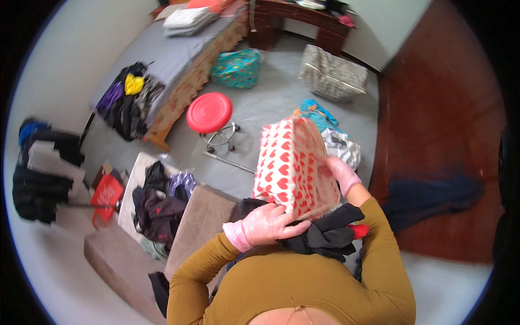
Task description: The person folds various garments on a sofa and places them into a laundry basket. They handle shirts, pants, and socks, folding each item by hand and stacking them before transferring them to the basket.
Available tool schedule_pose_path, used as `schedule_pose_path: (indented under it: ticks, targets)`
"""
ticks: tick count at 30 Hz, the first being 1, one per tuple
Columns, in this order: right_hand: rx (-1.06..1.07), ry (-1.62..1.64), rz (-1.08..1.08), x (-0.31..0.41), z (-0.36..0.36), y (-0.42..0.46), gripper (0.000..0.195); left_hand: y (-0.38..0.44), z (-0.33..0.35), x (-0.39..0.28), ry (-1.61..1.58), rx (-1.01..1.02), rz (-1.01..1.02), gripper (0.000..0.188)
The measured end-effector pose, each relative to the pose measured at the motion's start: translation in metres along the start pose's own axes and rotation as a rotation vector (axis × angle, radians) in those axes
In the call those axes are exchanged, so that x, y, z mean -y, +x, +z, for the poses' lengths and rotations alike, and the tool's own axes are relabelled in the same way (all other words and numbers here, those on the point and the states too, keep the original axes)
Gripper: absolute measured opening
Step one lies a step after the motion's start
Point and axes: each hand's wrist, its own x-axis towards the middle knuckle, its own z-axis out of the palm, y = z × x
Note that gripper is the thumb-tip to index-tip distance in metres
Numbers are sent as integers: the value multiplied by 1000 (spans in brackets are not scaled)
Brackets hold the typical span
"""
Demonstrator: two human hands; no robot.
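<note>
A white fabric storage bag with red hearts (280,162) stands tilted in front of me, its opening turned to the right. My right hand (343,174), in a pink translucent glove, grips the bag's right side by the opening. My left hand (268,227), gloved the same way, lies at the bag's near bottom corner with its fingers spread. Its fingertips touch the bag and the black clothing (329,227) bunched against my body; whether they grip anything is hidden. A bit of red cloth (360,231) shows at the right of that clothing.
A red stool (209,112) on casters stands ahead. Turquoise (237,68) and grey patterned (333,73) storage bags sit farther off. Clothes (160,215) lie on a cushioned seat (203,219) at left. More garments (341,146) are on the floor beyond the bag. A bed (162,53) is far left.
</note>
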Motion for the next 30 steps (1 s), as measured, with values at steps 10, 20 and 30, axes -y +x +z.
schedule_pose_path:
  ticks: [10,20,30]
  targets:
    - [267,-469,-113,12,-50,148,40,17,29,-6,44,4,-261,52]
    - [518,-742,-605,56,103,171,72,31,18,-22,347,-149,-373,49]
    - [733,-795,-351,48,136,158,59,40,41,-43,449,-200,-547,44]
